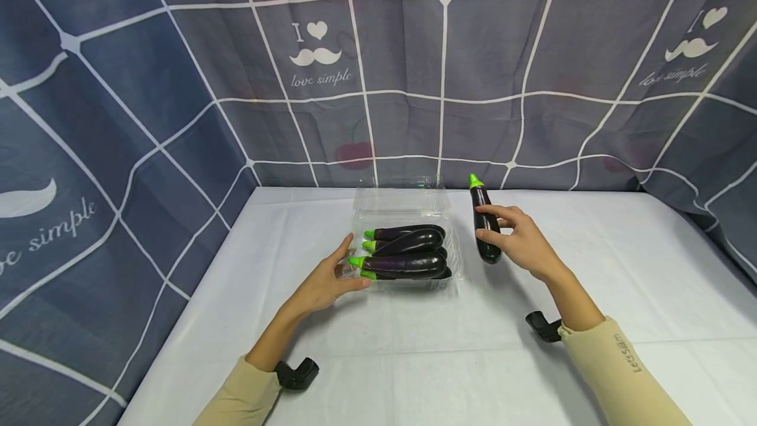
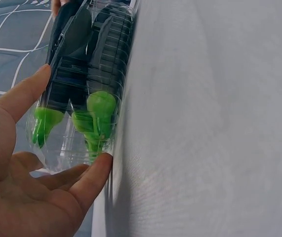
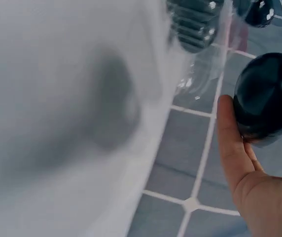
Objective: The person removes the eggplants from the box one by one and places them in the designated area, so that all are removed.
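My right hand (image 1: 523, 242) holds a dark purple eggplant (image 1: 486, 221) with a bright green stem end, above the table to the right of a clear plastic box. The stem points away from me; the rounded end (image 3: 264, 94) shows in the right wrist view. Several more eggplants (image 1: 405, 264) lie piled crosswise in the box (image 1: 455, 252), green ends to the left. With thumb and fingers spread across its left end, my left hand (image 1: 322, 286) grips the box. Through the plastic, green stem ends (image 2: 101, 106) appear in the left wrist view.
The box's clear lid (image 1: 402, 201) stands open at the back. A white cloth covers the table (image 1: 378, 360). Grey checked curtains (image 1: 402, 130) hang behind the table and at both sides. Black camera mounts (image 1: 298, 373) sit at both wrists.
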A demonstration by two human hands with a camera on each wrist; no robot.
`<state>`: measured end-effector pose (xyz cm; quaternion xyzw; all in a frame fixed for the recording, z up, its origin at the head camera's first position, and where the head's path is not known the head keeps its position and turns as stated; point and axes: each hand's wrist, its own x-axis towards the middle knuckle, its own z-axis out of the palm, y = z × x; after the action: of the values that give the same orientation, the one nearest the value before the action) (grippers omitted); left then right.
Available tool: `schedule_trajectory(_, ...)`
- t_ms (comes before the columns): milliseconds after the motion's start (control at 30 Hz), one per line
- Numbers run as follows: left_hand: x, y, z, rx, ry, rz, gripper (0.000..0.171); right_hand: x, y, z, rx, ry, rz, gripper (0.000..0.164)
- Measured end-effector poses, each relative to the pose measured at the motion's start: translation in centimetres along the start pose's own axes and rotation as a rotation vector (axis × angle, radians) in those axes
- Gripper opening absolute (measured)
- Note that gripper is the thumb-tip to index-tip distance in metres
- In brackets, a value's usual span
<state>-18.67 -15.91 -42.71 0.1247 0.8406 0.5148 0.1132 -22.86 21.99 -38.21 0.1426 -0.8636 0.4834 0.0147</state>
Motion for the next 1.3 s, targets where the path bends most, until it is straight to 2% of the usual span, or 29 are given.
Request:
schedule_trajectory(500, 0.1, -0.1, 0.0, -0.005, -0.008, -0.003, 0.106, -0.6, 3.4, -0.6, -0.088, -0.072, 0.086, 0.052)
schedule_trajectory(700, 0.2, -0.3, -0.1, -0.021, -0.009, 0.004, 0.106, -0.6, 3.7, -0.4, -0.076, -0.093, 0.080, 0.050)
schedule_trajectory(1033, 0.1, -0.2, 0.1, -0.046, -0.013, 0.004, 0.105, -1.1, 4.3, -0.1, -0.071, -0.117, 0.115, 0.051)
schedule_trajectory(1300, 0.0, -0.2, 0.2, -0.043, -0.002, 0.001, 0.105, -0.9, 4.7, 0.1, -0.088, -0.099, 0.123, 0.050)
